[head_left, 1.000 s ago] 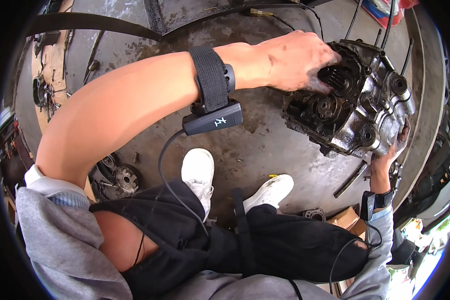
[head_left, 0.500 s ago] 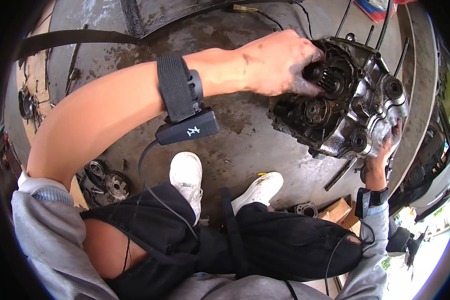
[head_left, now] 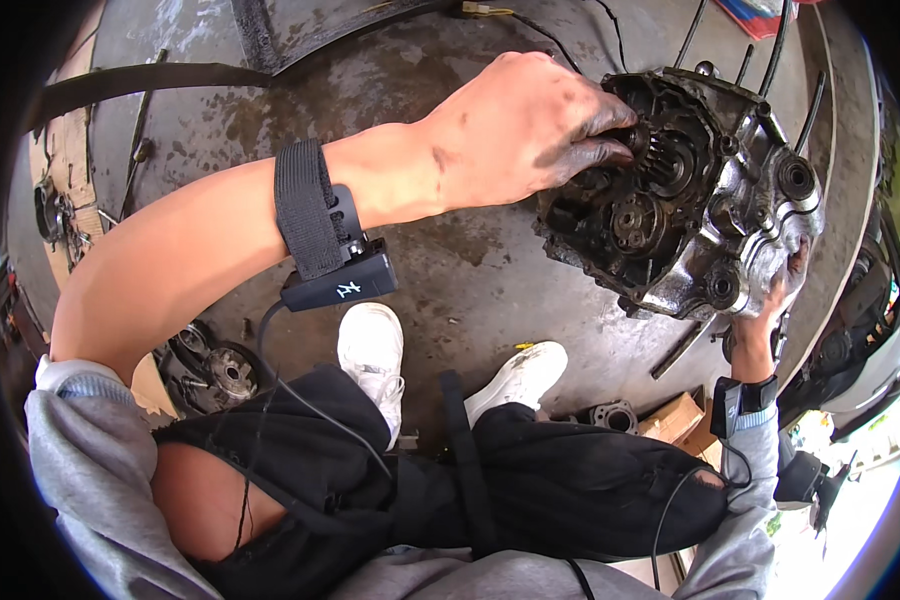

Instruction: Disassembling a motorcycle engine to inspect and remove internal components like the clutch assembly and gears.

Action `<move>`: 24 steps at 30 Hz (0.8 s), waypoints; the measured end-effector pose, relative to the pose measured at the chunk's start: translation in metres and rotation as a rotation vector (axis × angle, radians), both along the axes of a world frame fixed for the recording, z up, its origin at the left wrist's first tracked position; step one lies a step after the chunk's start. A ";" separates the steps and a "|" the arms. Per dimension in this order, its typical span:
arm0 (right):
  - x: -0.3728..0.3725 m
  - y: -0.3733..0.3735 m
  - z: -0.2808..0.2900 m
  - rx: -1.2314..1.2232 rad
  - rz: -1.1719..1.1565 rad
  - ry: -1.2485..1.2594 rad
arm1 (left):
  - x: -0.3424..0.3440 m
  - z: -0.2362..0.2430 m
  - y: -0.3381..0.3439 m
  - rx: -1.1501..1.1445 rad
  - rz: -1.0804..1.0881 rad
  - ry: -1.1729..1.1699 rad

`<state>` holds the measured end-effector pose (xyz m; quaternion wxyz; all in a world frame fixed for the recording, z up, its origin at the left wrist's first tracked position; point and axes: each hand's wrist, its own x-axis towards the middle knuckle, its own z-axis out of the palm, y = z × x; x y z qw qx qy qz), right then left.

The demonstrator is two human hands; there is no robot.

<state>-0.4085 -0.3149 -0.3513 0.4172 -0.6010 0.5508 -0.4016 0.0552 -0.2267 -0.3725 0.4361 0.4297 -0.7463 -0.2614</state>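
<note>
A greasy metal engine case [head_left: 705, 255] stands tilted at the right, its open side showing gears and bearings. At its upper left, my left hand [head_left: 540, 125] has blackened thumb and fingers pinched on a dark, round metal part [head_left: 641, 138]. That part is beside a toothed gear shaft [head_left: 660, 160] inside the case; the fingers partly hide it, so its exact kind is unclear. Below the shaft sits a round bearing or rotor [head_left: 634, 220]. My right hand [head_left: 770, 308] is wrapped round the outer right side of the case, gripping it from below.
Long metal studs [head_left: 773, 50] rise from the case's far side. A black metal frame bar [head_left: 260, 35] crosses the far floor. Loose engine parts [head_left: 220, 370] lie at lower left. A cylinder-like part [head_left: 613, 417] and a cardboard box [head_left: 672, 420] are near my right leg.
My left hand has drawn back to the left, uncovering more of the gear shaft, its fingers still pinched. The case has shifted very slightly right; my right hand keeps its hold.
</note>
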 end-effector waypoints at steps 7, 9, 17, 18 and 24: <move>0.028 0.013 0.010 -0.012 0.067 -0.043 | -0.007 -0.001 0.005 -0.137 0.087 -0.435; 0.033 0.013 0.010 -0.015 0.075 -0.056 | -0.006 -0.007 -0.004 -0.225 0.060 -0.407; 0.006 0.013 0.000 -0.013 0.071 -0.026 | -0.020 -0.026 -0.022 -0.119 -0.083 -0.131; 0.002 0.014 -0.001 0.010 0.065 -0.034 | -0.023 -0.025 -0.019 -0.095 -0.078 -0.102; 0.022 0.023 -0.001 0.086 -0.026 -0.091 | -0.044 -0.007 -0.008 0.145 0.034 -0.076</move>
